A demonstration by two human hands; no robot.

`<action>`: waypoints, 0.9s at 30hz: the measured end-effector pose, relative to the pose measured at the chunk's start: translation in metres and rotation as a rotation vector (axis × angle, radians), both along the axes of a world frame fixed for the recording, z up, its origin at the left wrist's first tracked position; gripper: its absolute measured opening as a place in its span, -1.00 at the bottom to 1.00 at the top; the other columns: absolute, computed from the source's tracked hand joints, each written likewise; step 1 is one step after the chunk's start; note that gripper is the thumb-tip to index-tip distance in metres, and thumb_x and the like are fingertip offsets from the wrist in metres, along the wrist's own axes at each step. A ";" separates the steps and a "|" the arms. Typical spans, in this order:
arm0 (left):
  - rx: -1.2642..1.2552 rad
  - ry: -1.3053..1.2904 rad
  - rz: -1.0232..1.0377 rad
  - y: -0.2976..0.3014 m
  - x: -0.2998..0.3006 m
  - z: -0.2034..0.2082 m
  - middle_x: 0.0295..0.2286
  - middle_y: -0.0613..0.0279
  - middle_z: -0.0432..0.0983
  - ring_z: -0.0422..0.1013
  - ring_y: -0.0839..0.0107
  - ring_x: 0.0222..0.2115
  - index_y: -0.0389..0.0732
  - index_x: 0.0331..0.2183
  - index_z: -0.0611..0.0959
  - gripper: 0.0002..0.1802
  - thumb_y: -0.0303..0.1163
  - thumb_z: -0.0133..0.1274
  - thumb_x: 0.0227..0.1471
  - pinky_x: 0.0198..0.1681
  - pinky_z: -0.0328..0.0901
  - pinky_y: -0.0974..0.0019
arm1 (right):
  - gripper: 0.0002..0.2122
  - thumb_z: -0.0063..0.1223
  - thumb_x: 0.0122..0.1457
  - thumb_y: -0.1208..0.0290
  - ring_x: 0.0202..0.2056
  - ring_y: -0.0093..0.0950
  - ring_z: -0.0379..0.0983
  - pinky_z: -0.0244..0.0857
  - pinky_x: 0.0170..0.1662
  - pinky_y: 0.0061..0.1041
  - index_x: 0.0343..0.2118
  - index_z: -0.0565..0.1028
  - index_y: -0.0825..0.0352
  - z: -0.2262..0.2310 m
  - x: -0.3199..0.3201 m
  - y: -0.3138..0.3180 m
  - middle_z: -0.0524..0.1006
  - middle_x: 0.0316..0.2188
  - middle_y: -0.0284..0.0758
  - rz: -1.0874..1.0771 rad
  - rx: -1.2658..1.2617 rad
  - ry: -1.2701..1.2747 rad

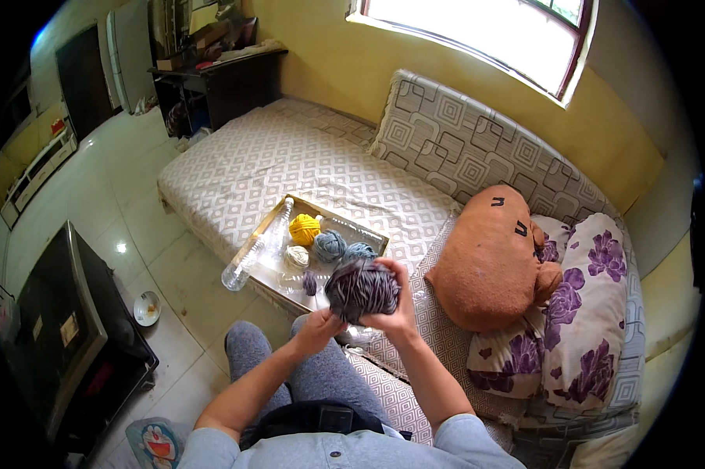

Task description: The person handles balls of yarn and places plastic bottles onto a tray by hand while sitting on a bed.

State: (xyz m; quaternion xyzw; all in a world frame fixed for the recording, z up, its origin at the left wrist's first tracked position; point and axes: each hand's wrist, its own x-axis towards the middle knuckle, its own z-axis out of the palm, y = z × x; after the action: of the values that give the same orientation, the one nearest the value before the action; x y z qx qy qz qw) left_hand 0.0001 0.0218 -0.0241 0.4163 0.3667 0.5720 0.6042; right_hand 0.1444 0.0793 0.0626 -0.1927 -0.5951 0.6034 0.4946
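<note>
My right hand (394,305) is clamped on the dark yarn ball (362,291), held up by the tray (273,295)'s near corner. Left hand (315,330) at its lower left; can't tell finger closure. Likely light, squashy, grippy; cup the sides, don't pinch strands.

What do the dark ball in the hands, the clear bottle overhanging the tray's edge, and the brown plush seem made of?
Dark ball: soft, matte yarn, shown by wound strands; wool or acrylic, unclear. Clear bottle: glossy plastic most likely, being see-through with bright highlights. Brown plush: matte, fuzzy-looking fabric, judging by its dull, sheenless surface; fibre unclear.
</note>
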 end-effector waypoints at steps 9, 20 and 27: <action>0.217 0.335 0.057 0.005 -0.024 0.049 -0.67 0.50 0.28 0.16 0.74 -0.59 -0.21 -0.61 0.46 -0.67 -0.23 -0.09 0.09 -0.54 0.10 0.57 | -0.28 0.28 -0.48 0.32 -0.11 -0.39 0.28 0.10 0.03 -0.47 -0.09 0.28 0.32 -0.032 0.022 -0.006 0.33 -0.20 -0.28 0.098 0.143 -0.506; 0.115 0.345 0.065 -0.018 0.017 -0.011 -0.73 0.46 0.21 0.09 0.68 -0.67 -0.22 -0.64 0.44 -0.59 -0.17 -0.17 0.12 -0.63 0.04 0.48 | -0.24 0.28 -0.52 0.45 -0.17 -0.42 0.31 0.21 -0.06 -0.50 -0.07 0.22 0.32 -0.004 0.009 0.018 0.31 -0.22 -0.29 -0.131 0.041 -0.043; 0.215 0.350 0.109 0.000 -0.013 0.048 -0.73 0.53 0.19 0.07 0.74 -0.65 -0.21 -0.69 0.42 -0.64 -0.25 -0.02 0.04 -0.63 0.02 0.54 | -0.26 0.31 -0.48 0.33 -0.08 -0.38 0.25 0.08 0.04 -0.46 -0.07 0.27 0.34 -0.042 0.026 -0.003 0.33 -0.18 -0.25 0.134 0.119 -0.534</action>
State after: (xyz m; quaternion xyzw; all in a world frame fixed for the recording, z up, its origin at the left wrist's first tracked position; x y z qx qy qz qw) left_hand -0.0124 0.0222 0.0242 0.5509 0.4248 0.5588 0.4514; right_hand 0.1699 0.0766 0.0202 -0.2758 -0.7502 0.5265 0.2899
